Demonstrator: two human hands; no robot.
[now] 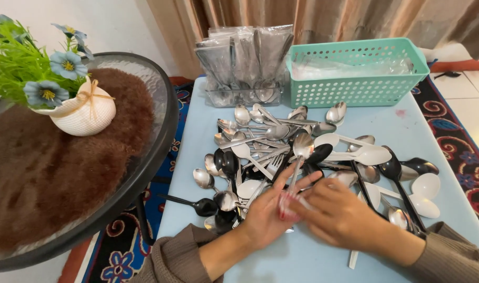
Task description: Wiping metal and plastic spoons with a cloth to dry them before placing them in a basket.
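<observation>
My left hand (268,209) and my right hand (340,212) meet near the front of a light blue table (313,262). Between them they hold a metal spoon (300,149) whose handle sits in a clear plastic sleeve with a red end (286,207); the spoon's bowl points away from me. The right hand's fingers pinch the sleeve's near end. Beyond the hands lies a loose pile of metal, black and white spoons and forks (281,152).
A teal perforated basket (357,73) holding clear plastic stands at the back right. A clear holder of sleeved cutlery (244,63) stands beside it. On the left are a round glass table (145,157) with a brown mat and a white vase of blue flowers (84,107).
</observation>
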